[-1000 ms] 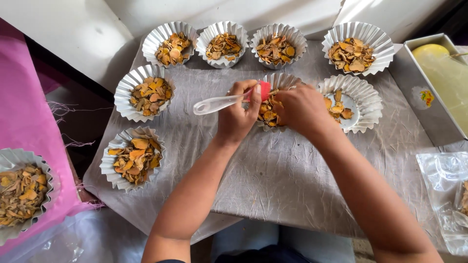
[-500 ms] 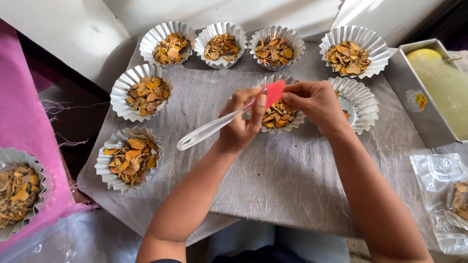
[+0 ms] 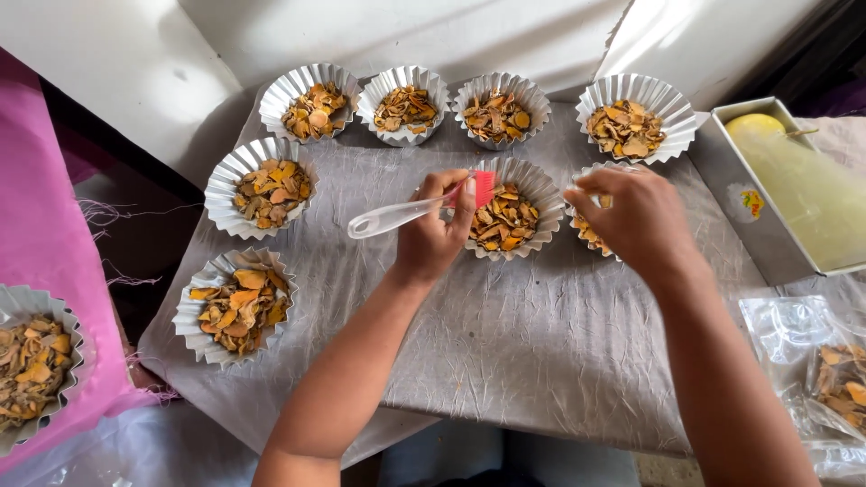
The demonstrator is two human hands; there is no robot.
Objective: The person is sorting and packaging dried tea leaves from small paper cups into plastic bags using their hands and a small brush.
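**Brushing the filled cup in the middle of the tabletop**

Nearest to the camera, the front edge of the tabletop (image 3: pixel 541 379) has a wide bare stretch of wrinkled grey cover, and both forearms pass over it. This is the best room for moving the arms without touching anything.

The left hand (image 3: pixel 433 236) closes its fingers around the brush (image 3: pixel 406 213); the clear handle points to the left and the red head sits at the rim of the middle cup (image 3: pixel 507 212), just over the orange chips. To do this step well, I think the strokes should be short and light, because the paper cup is thin and can slide or tip. The right hand (image 3: pixel 636 216) is over the next cup (image 3: pixel 586 230) to the right, its fingers bent together at the rim; whether they pinch the paper I cannot tell. A steady hold there would help.

On the left, two filled cups (image 3: pixel 262 187) stand close to the tabletop edge, so the handle should not swing far that way. On the right, a metal tin (image 3: pixel 749 203) with yellow liquid stands near. At the far side, four more cups (image 3: pixel 404 104) make a row along the wall, leaving little room behind.
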